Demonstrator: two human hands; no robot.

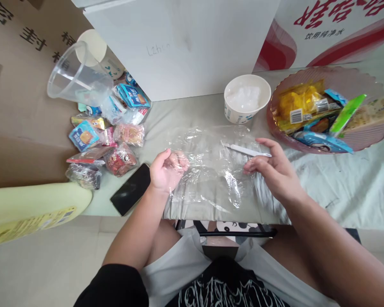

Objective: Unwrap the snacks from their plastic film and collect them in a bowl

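Observation:
A clear plastic bag (211, 170) lies crumpled on the table in front of me. My left hand (166, 170) is curled on the bag's left edge, fingers closed around a fold of the plastic. My right hand (272, 168) pinches the bag's right edge with fingers bent. A thin white stick-like utensil (246, 150) lies on the plastic just beyond my right fingertips.
A black phone (131, 188) lies left of my left hand. Several snack packets (109, 140) are piled at the left near a tipped clear plastic cup (75, 79). A white paper bowl (246, 99) and a pink dish (365, 140) of snacks stand behind. A white box (185, 47) stands at the back.

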